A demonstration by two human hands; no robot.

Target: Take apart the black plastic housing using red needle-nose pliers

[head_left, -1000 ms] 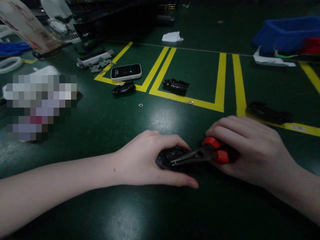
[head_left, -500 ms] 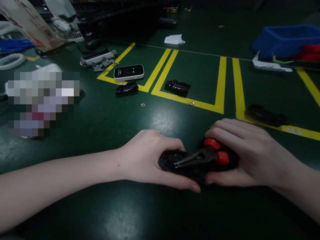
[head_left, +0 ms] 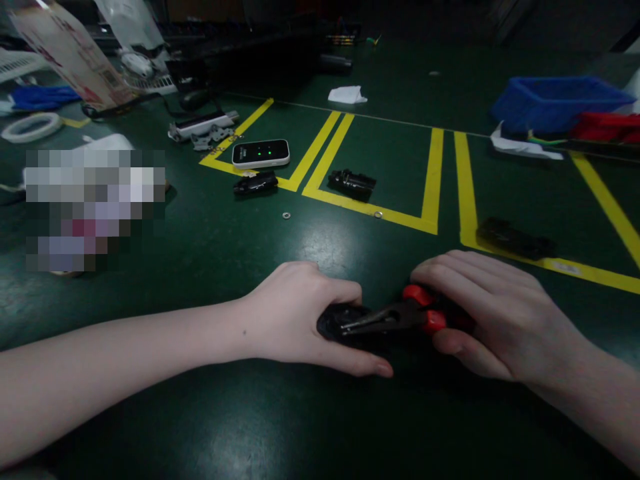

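My left hand [head_left: 300,317] is closed around a dark black part [head_left: 333,321], thumb along its near side; the dim light hides the part's exact kind. In my right hand [head_left: 495,320] is a pair of needle-nose pliers [head_left: 395,316] with red handles. Their thin jaws point left and lie over the black part, the tips near its left end. Whether the tips pinch anything is too small to make out. Beyond my hands lie similar black parts: one left [head_left: 256,183], one in the middle [head_left: 352,183] and one right [head_left: 516,239].
Yellow tape [head_left: 370,207] marks boxes on the green table [head_left: 240,427]. Two small metal rings lie near the tape, a left ring [head_left: 287,215] and a right ring [head_left: 379,215]. A white-edged device [head_left: 261,154] shows green lights. A blue bin [head_left: 555,103] stands at far right.
My right thumb has come up onto the red handles, off the black part's near side. The pliers have shifted slightly left. The whole view has tilted a little; my left hand keeps its hold.
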